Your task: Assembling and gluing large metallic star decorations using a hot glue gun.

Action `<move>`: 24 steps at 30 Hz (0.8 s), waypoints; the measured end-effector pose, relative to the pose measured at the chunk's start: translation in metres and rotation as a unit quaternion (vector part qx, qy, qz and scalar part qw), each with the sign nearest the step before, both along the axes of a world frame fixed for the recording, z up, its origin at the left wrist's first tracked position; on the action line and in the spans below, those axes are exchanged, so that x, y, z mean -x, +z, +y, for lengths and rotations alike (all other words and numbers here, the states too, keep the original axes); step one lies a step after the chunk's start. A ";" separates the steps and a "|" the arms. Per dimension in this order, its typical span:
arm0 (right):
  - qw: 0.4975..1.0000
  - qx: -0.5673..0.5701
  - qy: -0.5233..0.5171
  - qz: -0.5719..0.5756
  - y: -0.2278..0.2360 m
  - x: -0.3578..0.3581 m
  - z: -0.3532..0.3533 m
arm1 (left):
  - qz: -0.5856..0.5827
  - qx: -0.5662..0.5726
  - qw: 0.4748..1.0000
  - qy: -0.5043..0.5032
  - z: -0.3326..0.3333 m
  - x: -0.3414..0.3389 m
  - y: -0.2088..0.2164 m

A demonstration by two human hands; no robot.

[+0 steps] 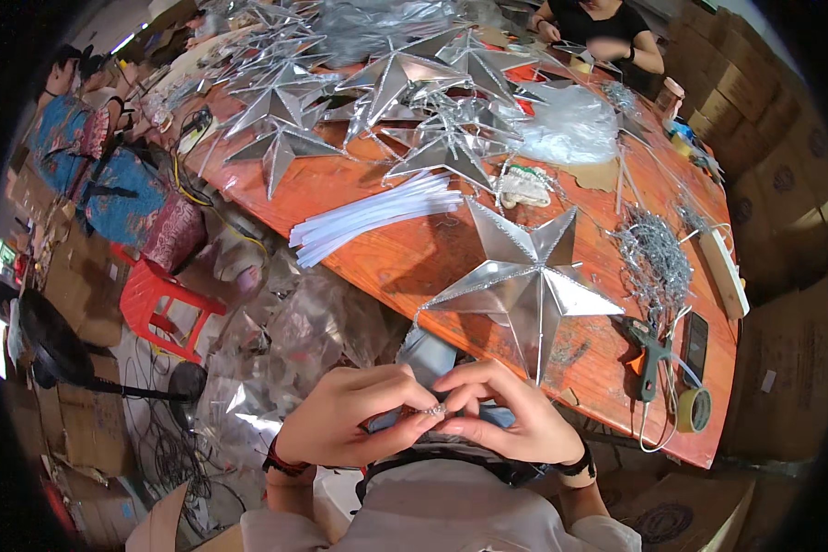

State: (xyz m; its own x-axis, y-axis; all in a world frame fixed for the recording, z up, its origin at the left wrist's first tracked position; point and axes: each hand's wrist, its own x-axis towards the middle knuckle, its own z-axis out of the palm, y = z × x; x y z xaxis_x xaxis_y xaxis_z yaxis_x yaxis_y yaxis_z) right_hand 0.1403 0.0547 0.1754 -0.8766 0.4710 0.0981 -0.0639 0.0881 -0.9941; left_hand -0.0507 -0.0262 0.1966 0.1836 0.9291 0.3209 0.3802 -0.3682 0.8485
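Close to my body, just off the table's near edge, my left hand [359, 416] and my right hand [509, 411] meet fingertip to fingertip. Both are closed in a pinch on a small bit of silver trim [435, 411], mostly hidden by the fingers. Beyond them a large silver star [527, 283] rests on the table, its raised ridges and edges lined with glittering trim. A thin strand hangs from its left tip toward my hands; whether it joins the pinched bit I cannot tell. To the right lie a green glue gun [649, 354] and a tangled heap of silver trim [655, 258].
White sticks [373, 217] lie bundled on the orange wooden table [368, 267]. Several silver stars [281, 147] pile up behind, beside a clear plastic bag [570, 124]. A phone [695, 345] and tape roll [695, 409] sit right. A red stool [161, 304] stands left; other people work around.
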 end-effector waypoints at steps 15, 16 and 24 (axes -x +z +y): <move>0.900 -0.345 -0.266 -0.017 0.013 0.009 0.020 | -0.054 0.098 0.988 0.111 0.000 0.008 -0.011; 0.892 -0.366 -0.265 -0.025 0.016 0.007 0.022 | -0.040 0.074 0.988 0.126 0.002 0.008 -0.010; 0.858 -0.388 -0.329 -0.072 0.006 -0.011 0.007 | -0.023 0.048 0.995 0.084 0.009 0.018 -0.048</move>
